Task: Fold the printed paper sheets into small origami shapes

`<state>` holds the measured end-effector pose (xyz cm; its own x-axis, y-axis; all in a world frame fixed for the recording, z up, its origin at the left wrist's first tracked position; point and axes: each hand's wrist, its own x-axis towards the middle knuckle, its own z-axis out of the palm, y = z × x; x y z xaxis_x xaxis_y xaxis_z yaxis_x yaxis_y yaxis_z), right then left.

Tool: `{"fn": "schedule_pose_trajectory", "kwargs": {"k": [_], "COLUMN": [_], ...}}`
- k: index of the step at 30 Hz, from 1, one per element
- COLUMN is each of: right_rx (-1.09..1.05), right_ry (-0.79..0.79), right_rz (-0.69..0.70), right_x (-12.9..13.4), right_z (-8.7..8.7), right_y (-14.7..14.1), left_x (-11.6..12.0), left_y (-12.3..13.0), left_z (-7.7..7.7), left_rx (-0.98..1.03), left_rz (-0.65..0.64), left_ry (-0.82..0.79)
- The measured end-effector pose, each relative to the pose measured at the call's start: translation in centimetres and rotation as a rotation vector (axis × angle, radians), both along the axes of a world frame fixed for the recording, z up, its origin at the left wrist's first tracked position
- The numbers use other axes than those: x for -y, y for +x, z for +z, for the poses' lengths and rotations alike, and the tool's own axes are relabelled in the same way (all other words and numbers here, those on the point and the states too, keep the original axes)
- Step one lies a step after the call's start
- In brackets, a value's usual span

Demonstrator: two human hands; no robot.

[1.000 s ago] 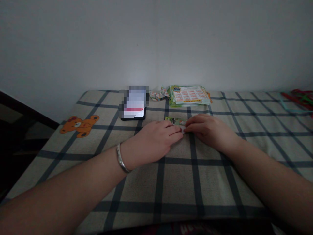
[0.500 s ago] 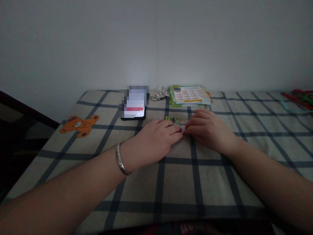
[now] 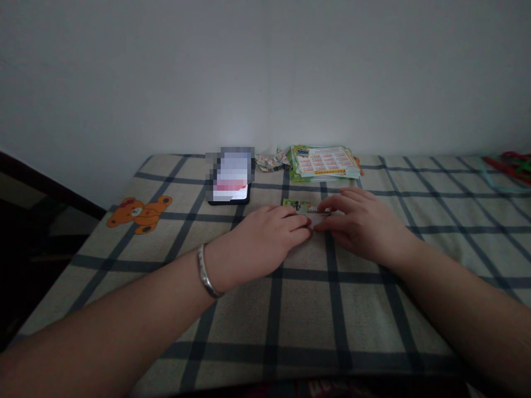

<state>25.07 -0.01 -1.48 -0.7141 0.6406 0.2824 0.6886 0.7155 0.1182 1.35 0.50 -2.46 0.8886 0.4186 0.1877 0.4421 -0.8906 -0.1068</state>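
Observation:
A small folded piece of printed paper (image 3: 304, 207), green with a white underside, lies flat on the checked tablecloth between my hands. My left hand (image 3: 271, 235), with a silver bangle at its wrist, has its curled fingers pressed onto the left and near part of the paper. Around the paper's right end, my right hand (image 3: 359, 224) keeps its fingertips on the far side and its thumb on the near side, with a gap between them where the paper's edge shows. The fingers of both hands cover part of the paper.
Behind the hands lies a stack of printed cards (image 3: 326, 161), beside a crumpled folded paper piece (image 3: 272, 161). A phone (image 3: 232, 182) with a lit screen is at the left. A bear figure (image 3: 140, 214) decorates the tablecloth (image 3: 232, 326). Red and green items (image 3: 512, 168) lie far right.
My right hand's fingers and thumb have parted and moved slightly right, uncovering more of the paper's edge. My left hand stays pressed on the paper. The view has shifted slightly.

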Motion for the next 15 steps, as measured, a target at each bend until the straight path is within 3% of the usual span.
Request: {"fn": "schedule_pose_trajectory", "kwargs": {"k": [15], "right_rx": [0.013], "right_ry": [-0.108], "right_rz": [-0.073], "right_x": [-0.44], "right_z": [0.46], "right_y": [0.9], "left_x": [0.05], "left_y": [-0.04], "left_z": [0.53], "left_rx": [-0.006], "left_rz": [-0.034], "left_ry": [-0.038]}}
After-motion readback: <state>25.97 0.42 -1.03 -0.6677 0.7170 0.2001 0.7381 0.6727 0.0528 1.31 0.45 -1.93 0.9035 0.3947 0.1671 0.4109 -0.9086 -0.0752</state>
